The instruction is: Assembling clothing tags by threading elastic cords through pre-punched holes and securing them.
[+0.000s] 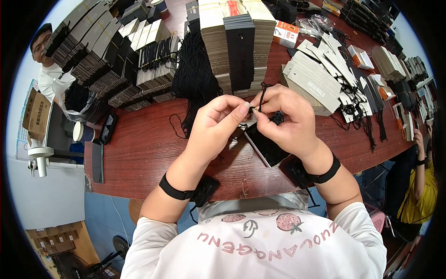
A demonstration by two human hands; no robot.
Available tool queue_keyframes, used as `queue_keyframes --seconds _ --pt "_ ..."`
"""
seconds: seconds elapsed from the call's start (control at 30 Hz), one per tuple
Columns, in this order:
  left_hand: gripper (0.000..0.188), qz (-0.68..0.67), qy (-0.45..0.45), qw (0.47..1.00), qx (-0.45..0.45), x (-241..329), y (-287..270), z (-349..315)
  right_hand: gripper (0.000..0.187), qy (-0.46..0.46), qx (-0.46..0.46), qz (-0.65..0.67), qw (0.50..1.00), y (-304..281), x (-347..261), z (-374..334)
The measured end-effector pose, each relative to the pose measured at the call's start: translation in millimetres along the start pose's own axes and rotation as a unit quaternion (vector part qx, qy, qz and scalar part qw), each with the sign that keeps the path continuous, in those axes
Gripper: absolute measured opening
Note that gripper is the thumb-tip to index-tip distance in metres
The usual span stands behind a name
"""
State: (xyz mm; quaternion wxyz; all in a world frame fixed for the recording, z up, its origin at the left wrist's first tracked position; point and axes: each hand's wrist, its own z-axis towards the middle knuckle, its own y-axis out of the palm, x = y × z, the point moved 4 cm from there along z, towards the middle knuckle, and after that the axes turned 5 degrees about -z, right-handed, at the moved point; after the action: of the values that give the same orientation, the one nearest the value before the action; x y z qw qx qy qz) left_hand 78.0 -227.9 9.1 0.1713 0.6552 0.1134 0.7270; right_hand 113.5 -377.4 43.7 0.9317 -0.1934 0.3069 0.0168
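Observation:
My left hand (pixel 214 124) and my right hand (pixel 289 122) meet over the table, thumb and forefinger of each closed in a pinch. Between the fingertips runs a thin black cord (pixel 263 93), one end standing up above the right fingers. A small dark bit sits at the pinch, too small to name. Beneath my right hand lies a shallow black rectangular tray (pixel 267 146) with a pale edge, partly covered by the hand. Left of my left hand, a thick bundle of black cords (pixel 193 69) hangs down onto the table.
Tall banded stacks of cards (pixel 213 46) stand ahead, with black tags (pixel 239 56) in front. More stacks (pixel 153 72) fill the left. Loose white tags with cords (pixel 313 83) lie right. A phone (pixel 98 160) rests at the left edge. Other people sit at both sides.

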Motion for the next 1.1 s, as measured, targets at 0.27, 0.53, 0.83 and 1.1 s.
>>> queue_keyframes --seconds 0.27,0.53,0.83,1.1 --pt "0.008 0.015 0.004 0.999 0.039 2.8 -7.6 0.7 0.017 0.239 0.004 0.208 0.948 2.6 27.1 -9.3" --pt "0.007 -0.010 0.027 0.999 0.019 7.2 1.3 1.6 0.040 0.444 -0.161 0.437 0.765 9.5 15.6 -9.7" --pt "0.006 0.047 0.021 0.998 0.039 2.3 -4.5 1.8 0.011 0.435 -0.141 0.428 0.780 9.7 27.2 -13.5" --pt "0.006 0.047 0.001 0.998 0.038 2.3 -5.1 1.3 0.013 0.419 -0.135 0.322 0.838 4.3 24.8 -10.3"
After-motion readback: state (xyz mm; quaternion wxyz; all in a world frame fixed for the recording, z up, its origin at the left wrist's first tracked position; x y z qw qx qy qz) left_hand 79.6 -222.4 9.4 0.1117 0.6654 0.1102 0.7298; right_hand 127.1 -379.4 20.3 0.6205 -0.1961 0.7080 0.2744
